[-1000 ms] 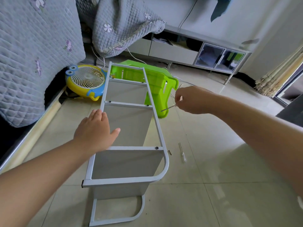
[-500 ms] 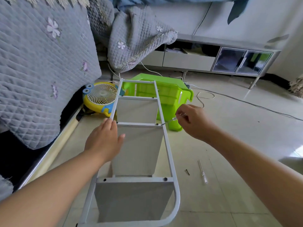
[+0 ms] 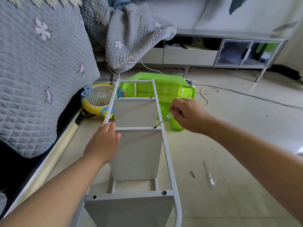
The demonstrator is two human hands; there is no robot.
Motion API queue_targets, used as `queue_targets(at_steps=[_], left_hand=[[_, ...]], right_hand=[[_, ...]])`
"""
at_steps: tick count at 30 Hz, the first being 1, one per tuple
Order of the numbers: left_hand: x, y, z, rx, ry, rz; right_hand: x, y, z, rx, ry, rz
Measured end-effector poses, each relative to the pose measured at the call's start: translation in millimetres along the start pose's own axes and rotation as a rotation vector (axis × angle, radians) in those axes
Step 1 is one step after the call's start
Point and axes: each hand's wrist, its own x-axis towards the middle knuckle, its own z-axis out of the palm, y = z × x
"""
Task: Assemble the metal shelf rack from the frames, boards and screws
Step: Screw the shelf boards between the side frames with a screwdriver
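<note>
Two hands work on the rack (image 3: pixel 139 145), which lies on its side on the floor with its long axis running away from us, in the head view. Our left hand (image 3: pixel 102 143) rests flat on the near-left rail by the middle crossbar, fingers spread, gripping nothing. Our right hand (image 3: pixel 188 114), the nearer one to the joint, pinches a screwdriver (image 3: pixel 162 122) slanting down-left onto the screw (image 3: pixel 155 127) at the crossbar's right end, so we judge turning comes next
</note>
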Motion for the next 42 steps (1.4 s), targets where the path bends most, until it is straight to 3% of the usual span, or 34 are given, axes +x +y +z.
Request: queue_targets(at_steps=[2, 4, 6, 12, 16, 22, 32, 38, 42], left_hand=[[-2.7, 4.9, -3.5, 0.037, 0.015, 0.064], [-6.1, 5.0, -3.5, -0.010, -0.084, -0.050], [-5.2, 3.1, -1.4, -0.028, -0.077, -0.095], [-5.0, 2.8, -2.1, -0.019, -0.122, -0.103], [-4.2, 3.4, -2.7, 0.016, -0.136, -0.080], [-4.2, 4.8, -3.8, 0.024, -0.133, -0.081], [-3.6, 4.7, -3.0, 0.034, -0.128, -0.085], [-4.0, 5.6, -3.4, 0.045, -0.120, -0.080], [-5.2, 5.8, -3.8, 0.065, -0.113, -0.080]], right_hand=[[4.4, -3.2, -5.1, -0.042, -0.064, -0.001], [12.4, -7.7, -11.5, -0.103, -0.166, 0.010], [22.7, -13.6, -16.9, -0.149, -0.277, 0.023], [54.7, -28.3, -26.2, -0.258, -0.528, 0.090], [67.9, -31.6, -35.3, -0.471, -0.650, 0.090], [70.0, -39.6, -31.2, -0.617, -0.616, -0.017], [65.6, -35.0, -27.1, -0.501, -0.571, -0.030], [57.0, -30.3, -29.0, -0.593, -0.595, -0.052], [57.4, -39.1, -27.4, -0.438, -0.574, 0.046]])
